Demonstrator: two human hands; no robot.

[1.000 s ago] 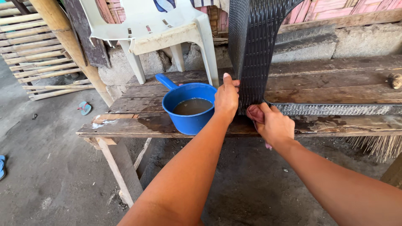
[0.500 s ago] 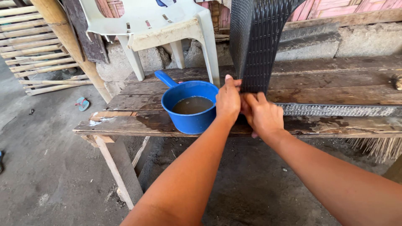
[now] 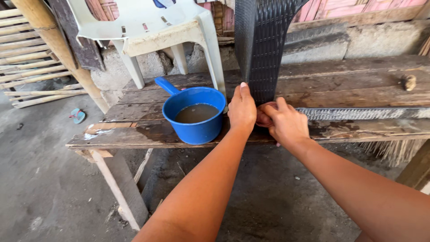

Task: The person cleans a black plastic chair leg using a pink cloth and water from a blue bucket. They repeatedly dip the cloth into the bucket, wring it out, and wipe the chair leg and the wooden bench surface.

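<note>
A tall black woven-pattern plastic piece (image 3: 264, 49) stands upright on a worn wooden bench (image 3: 134, 134). My left hand (image 3: 242, 109) presses flat against its lower left edge, fingers together. My right hand (image 3: 284, 121) is closed around a small reddish cloth or pad (image 3: 263, 117) at the base of the black piece, touching it. Just left of my hands stands a blue plastic dipper (image 3: 195, 114) with a handle, holding murky water.
A white plastic chair (image 3: 148, 31) stands on the bench's back left. Bamboo slats (image 3: 27, 71) lean at far left beside a wooden post (image 3: 58, 49). A small brown lump (image 3: 408, 82) lies on the bench at right. A slipper (image 3: 77, 115) lies on the concrete floor.
My right hand has moved left and up from the bench's front edge to the base of the black piece, next to my left hand. The left hand has stayed in place.
</note>
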